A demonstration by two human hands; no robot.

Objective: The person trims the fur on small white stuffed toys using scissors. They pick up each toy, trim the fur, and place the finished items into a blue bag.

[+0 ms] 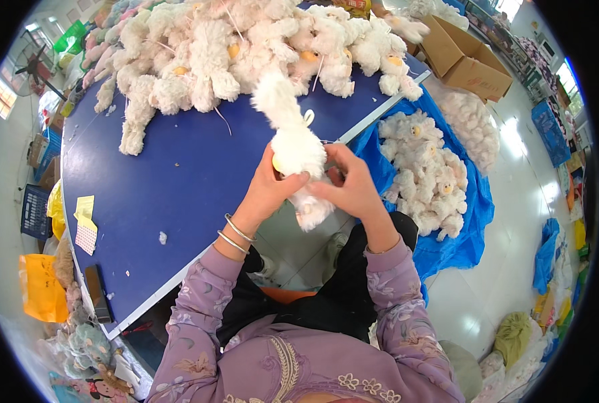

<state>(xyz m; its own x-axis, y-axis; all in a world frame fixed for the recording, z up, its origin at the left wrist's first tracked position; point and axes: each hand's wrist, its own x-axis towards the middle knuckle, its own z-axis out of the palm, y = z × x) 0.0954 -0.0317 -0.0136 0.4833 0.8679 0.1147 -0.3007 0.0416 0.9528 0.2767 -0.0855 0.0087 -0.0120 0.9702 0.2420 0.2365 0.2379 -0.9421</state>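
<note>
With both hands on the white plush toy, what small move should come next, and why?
Probably turn the white plush toy slightly with the left hand, because the right hand pinches at its side seam and the fluffy body hides that spot from view.

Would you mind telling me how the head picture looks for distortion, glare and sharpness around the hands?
Head view: strong fisheye, so the blue table edge bows and black corners ring the frame; window glare whitens the floor at right; the left hand, right hand and white plush toy are evenly lit and fairly sharp.
</note>
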